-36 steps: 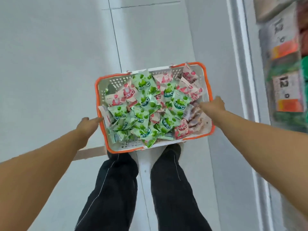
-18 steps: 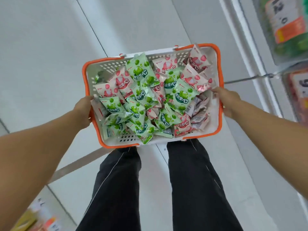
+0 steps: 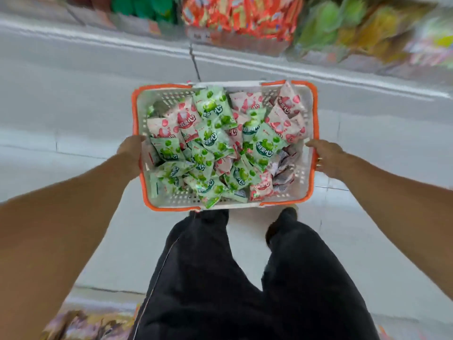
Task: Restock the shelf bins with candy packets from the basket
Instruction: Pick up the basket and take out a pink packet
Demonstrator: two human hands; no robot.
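Pale tiled floor (image 3: pixel 73 99) fills the frame, a dark seam (image 3: pixel 195 67) running up toward 12 o'clock. Black trousers (image 3: pixel 220 278) occupy 6 o'clock, with dark shoes (image 3: pixel 282 217) just above them. Blurred colourful goods (image 3: pixel 81 325) lie at 7 o'clock.
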